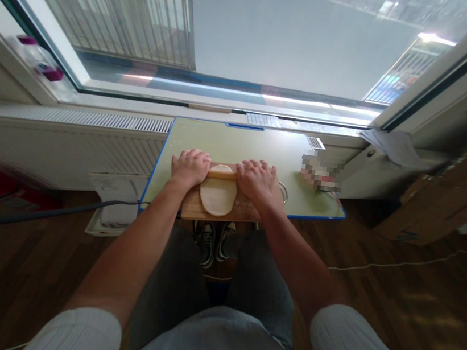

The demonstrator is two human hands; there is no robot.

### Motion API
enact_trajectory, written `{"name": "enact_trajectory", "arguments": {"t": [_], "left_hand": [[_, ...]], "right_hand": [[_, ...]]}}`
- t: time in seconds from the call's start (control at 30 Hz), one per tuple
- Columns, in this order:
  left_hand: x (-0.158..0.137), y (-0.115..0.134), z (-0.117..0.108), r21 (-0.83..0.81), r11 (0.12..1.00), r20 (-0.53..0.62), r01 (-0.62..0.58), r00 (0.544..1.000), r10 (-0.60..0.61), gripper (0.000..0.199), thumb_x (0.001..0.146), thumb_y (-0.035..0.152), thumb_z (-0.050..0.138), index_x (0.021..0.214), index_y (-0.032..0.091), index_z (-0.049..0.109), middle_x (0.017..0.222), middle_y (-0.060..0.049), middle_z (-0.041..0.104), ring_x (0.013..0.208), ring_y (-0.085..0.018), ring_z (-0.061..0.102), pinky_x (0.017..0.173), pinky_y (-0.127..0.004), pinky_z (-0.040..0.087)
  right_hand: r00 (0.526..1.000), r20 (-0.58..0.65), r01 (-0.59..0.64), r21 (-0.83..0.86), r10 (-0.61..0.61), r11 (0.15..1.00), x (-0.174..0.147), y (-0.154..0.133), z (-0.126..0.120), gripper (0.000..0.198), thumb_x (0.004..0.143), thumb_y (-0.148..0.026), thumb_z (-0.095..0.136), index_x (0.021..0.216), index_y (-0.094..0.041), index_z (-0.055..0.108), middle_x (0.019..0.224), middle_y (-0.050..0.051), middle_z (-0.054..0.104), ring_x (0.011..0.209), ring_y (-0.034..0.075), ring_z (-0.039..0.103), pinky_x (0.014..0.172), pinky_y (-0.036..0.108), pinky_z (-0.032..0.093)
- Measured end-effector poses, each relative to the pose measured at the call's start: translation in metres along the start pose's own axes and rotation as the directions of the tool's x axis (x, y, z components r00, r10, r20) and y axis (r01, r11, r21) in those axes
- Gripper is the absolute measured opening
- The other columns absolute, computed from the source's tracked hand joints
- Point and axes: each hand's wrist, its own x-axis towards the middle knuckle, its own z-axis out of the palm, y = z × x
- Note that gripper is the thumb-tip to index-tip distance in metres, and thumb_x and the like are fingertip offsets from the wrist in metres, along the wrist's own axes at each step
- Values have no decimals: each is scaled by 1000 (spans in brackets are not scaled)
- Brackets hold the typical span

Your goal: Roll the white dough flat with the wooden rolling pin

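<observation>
A flat round of dough (217, 197) lies on a wooden board (199, 215), which rests on the green table. Across the upper part of the dough lies a wooden rolling pin (222, 176). My left hand (190, 167) is closed over the pin's left end, and my right hand (258, 179) over its right end. Both ends of the pin are hidden under my fingers and palms. A narrow edge of dough shows beyond the pin. Just right of my right hand, a curved metal handle (283, 192) sticks out.
The green table (204, 137) has a blue rim and stands against the window. A pixelated item (322, 172) lies at its right. A radiator (125, 149), a bottle (39, 60) and a red fire extinguisher (3, 188) are on the left; a cardboard box (447, 186) stands right.
</observation>
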Motion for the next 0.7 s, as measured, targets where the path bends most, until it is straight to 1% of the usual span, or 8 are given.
{"name": "enact_trajectory", "arguments": {"t": [0.07,0.2,0.3,0.37,0.53,0.6,0.7], "left_hand": [[6,0,1,-1,1000,9,6,1000,-6,50,105,41,36,135,34,76,156,-6,65,139,-33,56,120,-57,40],[17,0,1,2,1000,36,23,999,-23,50,104,41,37,134,34,76,157,-6,64,139,-34,56,120,-57,41],[24,1,0,10,999,68,30,997,-31,51,104,42,36,135,33,75,157,-8,64,139,-36,56,119,-60,42],[30,0,0,14,999,84,32,996,-33,52,103,42,35,135,32,75,156,-9,64,139,-37,57,117,-61,43],[47,0,3,31,998,95,58,994,-61,53,102,41,35,133,32,77,151,-12,67,135,-38,59,113,-61,47],[54,-1,4,30,997,98,71,992,-74,53,102,41,35,132,32,77,148,-13,68,134,-38,60,112,-60,48],[62,0,5,17,995,93,95,991,-96,53,102,39,35,129,30,79,145,-14,71,132,-38,61,110,-59,50]], "right_hand": [[1000,18,3,8,-3,1000,6,1,0,50,115,-47,31,125,-29,76,138,10,74,130,36,56,114,60,35],[998,49,-29,10,28,1000,16,4,0,48,114,-46,33,129,-29,75,141,9,74,130,35,57,114,60,38],[996,71,45,-7,-44,999,23,7,-1,45,114,-44,34,128,-32,76,146,8,71,132,36,57,113,61,39],[994,96,60,-5,-59,998,28,8,-2,46,114,-44,34,129,-31,75,148,9,70,133,36,56,113,60,39],[982,170,-91,56,80,994,45,3,-6,51,113,-46,34,138,-23,72,149,12,70,139,36,54,120,59,35],[979,178,-119,76,104,990,53,1,-4,50,112,-45,36,137,-23,73,149,12,70,140,35,54,123,59,33],[976,174,-148,101,129,984,65,3,4,48,110,-47,40,133,-24,75,146,12,72,137,36,57,122,61,35]]}}
